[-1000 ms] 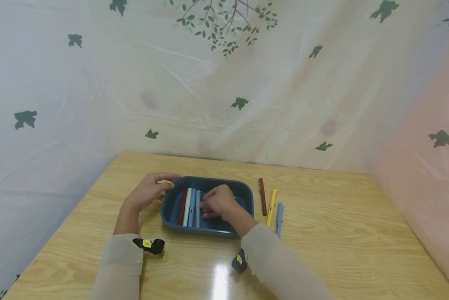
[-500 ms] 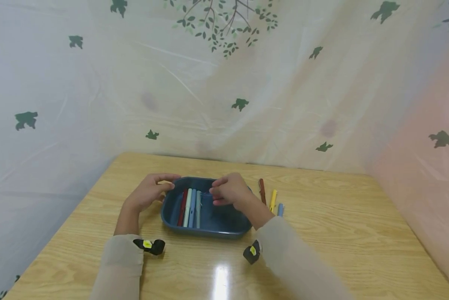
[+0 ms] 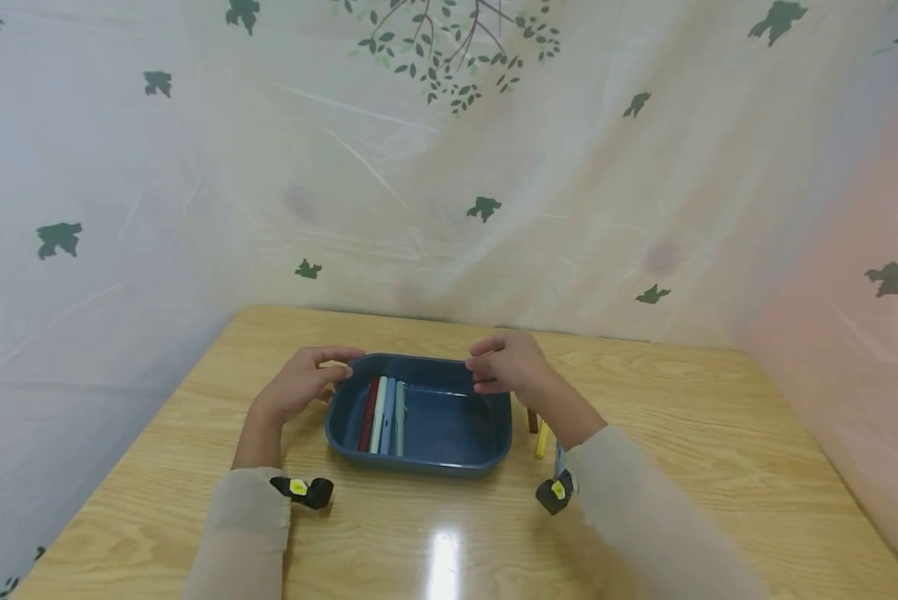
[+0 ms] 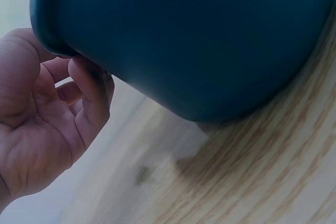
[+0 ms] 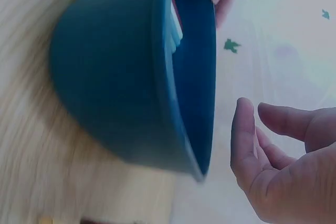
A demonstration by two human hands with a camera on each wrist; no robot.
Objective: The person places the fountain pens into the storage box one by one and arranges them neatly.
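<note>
A dark blue rectangular basin stands on the table. My left hand grips its left rim, the fingers curled against the outside just below the lip. Inside, along the left wall, a dark red pen, a pale mint pen, a blue pen and a grey-green pen lie side by side. My right hand hovers by the back right corner. In the right wrist view its thumb and forefinger are apart with nothing between them.
Right of the basin lie a brown pen, a yellow pen and a light blue pen, partly hidden by my right arm. A patterned cloth hangs behind the wooden table.
My right hand has risen from beside the pens in the basin and moved right to the back right corner. The left hand keeps its grip; the pens inside lie as before.
</note>
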